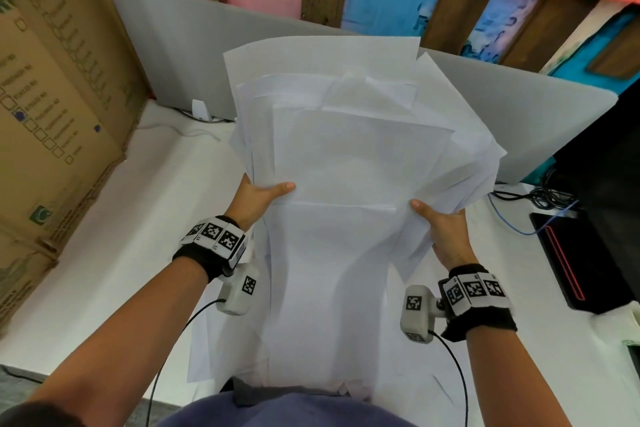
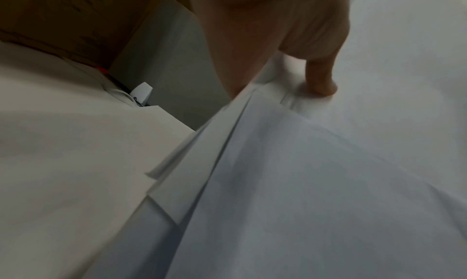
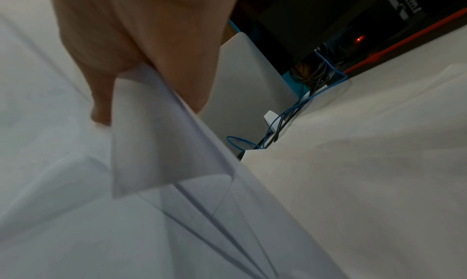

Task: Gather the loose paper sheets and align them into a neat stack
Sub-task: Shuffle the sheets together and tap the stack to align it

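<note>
A loose bundle of white paper sheets is held up over the white table, its edges fanned out unevenly at the top and right. My left hand grips the bundle's left edge, thumb on the front sheet and fingers hidden behind. My right hand grips the right edge the same way. The left wrist view shows the left thumb pressing on the sheets. In the right wrist view the right thumb lies on the paper, with one sheet corner sticking out. The bundle's lower end hangs near my body.
Brown cardboard boxes stand along the left. A grey divider panel runs behind the table. A black device, a blue cable and dark cables lie at the right. A small white charger sits by the divider.
</note>
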The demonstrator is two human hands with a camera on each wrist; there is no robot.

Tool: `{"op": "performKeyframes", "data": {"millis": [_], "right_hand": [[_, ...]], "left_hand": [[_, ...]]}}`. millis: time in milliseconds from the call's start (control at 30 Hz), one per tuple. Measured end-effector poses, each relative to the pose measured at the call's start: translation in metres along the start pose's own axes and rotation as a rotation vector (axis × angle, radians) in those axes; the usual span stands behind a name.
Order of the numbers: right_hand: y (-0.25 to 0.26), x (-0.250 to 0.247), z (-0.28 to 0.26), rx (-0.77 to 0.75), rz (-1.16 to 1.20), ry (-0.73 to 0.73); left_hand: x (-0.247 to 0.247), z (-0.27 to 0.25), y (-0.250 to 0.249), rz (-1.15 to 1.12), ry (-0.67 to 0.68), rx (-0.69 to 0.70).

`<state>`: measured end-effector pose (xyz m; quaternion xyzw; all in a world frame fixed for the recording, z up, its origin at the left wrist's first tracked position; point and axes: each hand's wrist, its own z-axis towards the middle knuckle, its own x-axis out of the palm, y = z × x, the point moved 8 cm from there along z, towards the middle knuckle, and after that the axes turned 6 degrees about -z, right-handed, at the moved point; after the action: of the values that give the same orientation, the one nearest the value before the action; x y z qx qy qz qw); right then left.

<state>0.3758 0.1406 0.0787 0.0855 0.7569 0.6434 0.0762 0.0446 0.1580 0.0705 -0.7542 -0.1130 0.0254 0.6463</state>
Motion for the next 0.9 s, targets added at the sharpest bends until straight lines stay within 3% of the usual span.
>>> {"op": "performKeyframes", "data": {"millis": [133, 233, 367, 567, 800, 900], "right_hand": [[-0.013, -0.007, 0.005, 0.053, -0.006, -0.110], [-0.021, -0.012, 0.007, 0.091, -0.020, -0.151], [-0.024, -0.013, 0.008, 0.111, -0.027, -0.177], [-0.017, -0.010, 0.006, 0.084, 0.001, -0.178], [0.007, -0.013, -0.008, -0.141, 0.094, -0.135], [0.000, -0.034, -0.021, -0.236, -0.086, -0.402]], "left_hand": [[-0.001, 0.000, 0.006, 0.018, -0.025, -0.021], [0.002, -0.003, 0.006, 0.047, 0.071, -0.006], [0.001, -0.001, 0.014, 0.129, 0.097, -0.071], [0.003, -0.002, 0.010, 0.117, -0.029, -0.065], [-0.004, 0.006, 0.019, 0.101, -0.095, -0.061], [-0.005, 0.010, 0.024, 0.103, -0.094, -0.064]]}}
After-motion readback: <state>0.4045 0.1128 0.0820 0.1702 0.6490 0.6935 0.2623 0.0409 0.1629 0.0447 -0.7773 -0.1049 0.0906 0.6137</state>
